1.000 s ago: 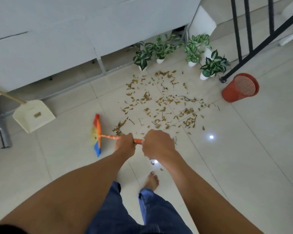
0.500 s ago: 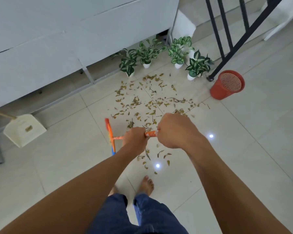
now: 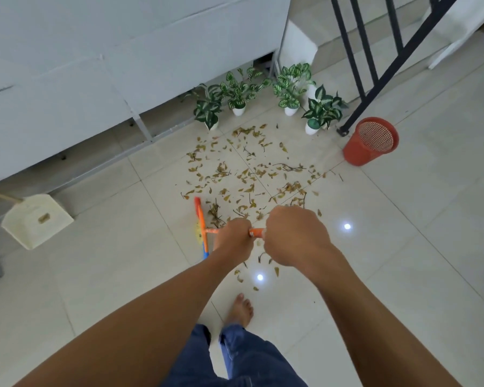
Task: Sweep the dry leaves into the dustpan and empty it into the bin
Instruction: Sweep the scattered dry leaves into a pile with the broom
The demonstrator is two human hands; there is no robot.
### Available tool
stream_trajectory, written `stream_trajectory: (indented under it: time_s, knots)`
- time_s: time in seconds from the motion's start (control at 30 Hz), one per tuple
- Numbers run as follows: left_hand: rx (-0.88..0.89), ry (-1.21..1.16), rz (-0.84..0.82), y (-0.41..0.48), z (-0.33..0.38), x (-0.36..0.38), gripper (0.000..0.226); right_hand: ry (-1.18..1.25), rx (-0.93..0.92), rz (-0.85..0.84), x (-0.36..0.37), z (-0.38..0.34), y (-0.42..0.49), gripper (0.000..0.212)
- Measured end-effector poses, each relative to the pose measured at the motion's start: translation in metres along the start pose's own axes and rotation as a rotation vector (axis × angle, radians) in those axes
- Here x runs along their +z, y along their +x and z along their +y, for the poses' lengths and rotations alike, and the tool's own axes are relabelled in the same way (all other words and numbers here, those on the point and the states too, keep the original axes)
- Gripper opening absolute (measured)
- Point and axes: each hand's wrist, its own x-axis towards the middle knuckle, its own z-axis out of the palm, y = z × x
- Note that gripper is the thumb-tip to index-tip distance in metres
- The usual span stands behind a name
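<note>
Dry brown leaves (image 3: pixel 252 174) lie scattered over the pale tiled floor in front of me, with a few more near my foot. Both hands grip the orange handle of a broom (image 3: pixel 201 227); its orange, yellow and blue head rests on the floor at the left edge of the leaves. My left hand (image 3: pixel 235 238) holds the handle nearer the head, and my right hand (image 3: pixel 294 236) holds it just behind. A cream dustpan (image 3: pixel 37 222) with a wooden handle sits on the floor at far left. The red mesh bin (image 3: pixel 370 141) stands at the right, beyond the leaves.
Several potted plants (image 3: pixel 288 88) in white pots line the far edge of the leaves, below a white wall unit (image 3: pixel 95 65). A black stair railing (image 3: pixel 375 51) rises behind the bin. My bare foot (image 3: pixel 241 308) and blue trousers are below my hands.
The broom head has shifted a little to the right, closer to the leaves, and both hands stay on the handle. The view has moved slightly, with the dustpan and bin sitting further right in frame.
</note>
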Motion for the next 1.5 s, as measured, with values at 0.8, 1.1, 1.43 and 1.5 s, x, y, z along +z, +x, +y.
stream_trajectory:
  time_s: [0.8, 1.1, 1.43, 1.5]
  knots:
    - [0.201, 0.151, -0.185, 0.058, -0.089, -0.072, 0.03, 0.09, 0.034, -0.049, 0.003, -0.093, 0.051, 0.025]
    - [0.187, 0.147, -0.141, 0.084, -0.15, -0.131, 0.024, 0.113, -0.042, -0.065, -0.035, -0.156, 0.071, 0.026]
    - [0.24, 0.22, -0.2, 0.102, -0.189, -0.133, 0.03, 0.209, 0.155, 0.003, 0.0, -0.221, 0.093, 0.012]
    - [0.31, 0.188, -0.206, 0.099, -0.173, -0.133, 0.028, 0.143, 0.154, 0.012, -0.012, -0.209, 0.081, 0.013]
